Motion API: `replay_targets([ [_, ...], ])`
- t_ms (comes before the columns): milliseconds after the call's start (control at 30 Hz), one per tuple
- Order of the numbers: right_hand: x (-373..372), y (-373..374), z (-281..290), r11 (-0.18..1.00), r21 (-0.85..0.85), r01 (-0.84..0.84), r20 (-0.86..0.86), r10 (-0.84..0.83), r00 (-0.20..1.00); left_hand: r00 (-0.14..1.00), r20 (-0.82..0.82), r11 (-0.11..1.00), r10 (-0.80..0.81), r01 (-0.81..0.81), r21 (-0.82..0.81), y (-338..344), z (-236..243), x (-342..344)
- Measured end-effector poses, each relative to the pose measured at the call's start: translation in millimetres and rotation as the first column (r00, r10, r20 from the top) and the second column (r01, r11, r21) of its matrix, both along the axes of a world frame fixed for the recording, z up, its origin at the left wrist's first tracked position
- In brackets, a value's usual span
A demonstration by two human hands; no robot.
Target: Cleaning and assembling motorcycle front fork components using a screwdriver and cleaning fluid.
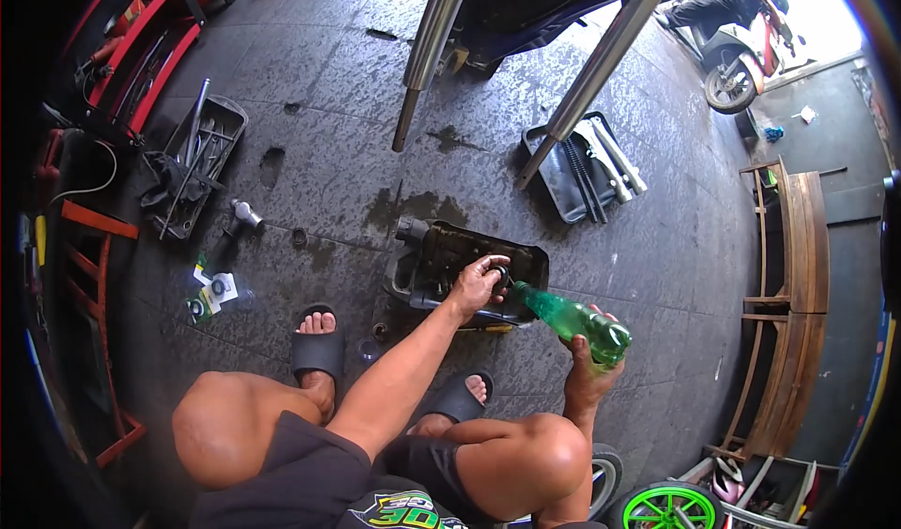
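Note:
My left hand [474, 290] is closed around a small dark round part [503, 278], held over a black cut-open plastic can [530, 252] on the floor. Between my fingers the part is partly hidden, so its exact kind does not show. My right hand [589, 369] grips a green clear plastic bottle [563, 316] by its base end. The bottle is tilted, its neck pointing left at the part and over the can's right side. Whether liquid is running from the mouth is too small to tell. Dark wet residue lines the can's inside.
Two bare fork tubes [601, 69] hang down ahead. A tray [554, 186] holds springs and metal tubes; another tray [221, 121] holds tools. A hammer [246, 214] and opened packaging [216, 290] lie left. Wooden benches [802, 247] stand right. A person [737, 3] sits on a scooter [741, 55].

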State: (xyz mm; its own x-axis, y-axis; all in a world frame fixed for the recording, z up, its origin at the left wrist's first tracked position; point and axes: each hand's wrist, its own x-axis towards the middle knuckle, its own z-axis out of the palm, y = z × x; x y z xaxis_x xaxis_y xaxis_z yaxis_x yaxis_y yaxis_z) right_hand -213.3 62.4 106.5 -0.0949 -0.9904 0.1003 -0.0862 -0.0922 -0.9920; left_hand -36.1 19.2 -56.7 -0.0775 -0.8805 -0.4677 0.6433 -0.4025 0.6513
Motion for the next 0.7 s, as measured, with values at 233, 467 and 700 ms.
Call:
replay_targets([
  [233, 12.6, 1.7, 15.1, 0.998, -0.053, -0.041, -0.151, 0.032, 0.988, 0.989, 0.148, 0.999, -0.018, 0.024, -0.04, 3.6, -8.7, -1.1],
  [467, 24.4, -6.2, 24.8, 0.996, -0.047, -0.081, -0.189, 0.071, 0.979, 0.952, 0.305, 0.988, 0.005, 0.043, -0.148, 5.3, -19.7, 0.6],
  [700, 20.6, -12.2, 31.1, 0.994, -0.019, -0.11, -0.209, 0.104, 0.972, 0.973, 0.23, 0.974, 0.011, 0.042, -0.224, 3.6, -11.9, 0.0],
])
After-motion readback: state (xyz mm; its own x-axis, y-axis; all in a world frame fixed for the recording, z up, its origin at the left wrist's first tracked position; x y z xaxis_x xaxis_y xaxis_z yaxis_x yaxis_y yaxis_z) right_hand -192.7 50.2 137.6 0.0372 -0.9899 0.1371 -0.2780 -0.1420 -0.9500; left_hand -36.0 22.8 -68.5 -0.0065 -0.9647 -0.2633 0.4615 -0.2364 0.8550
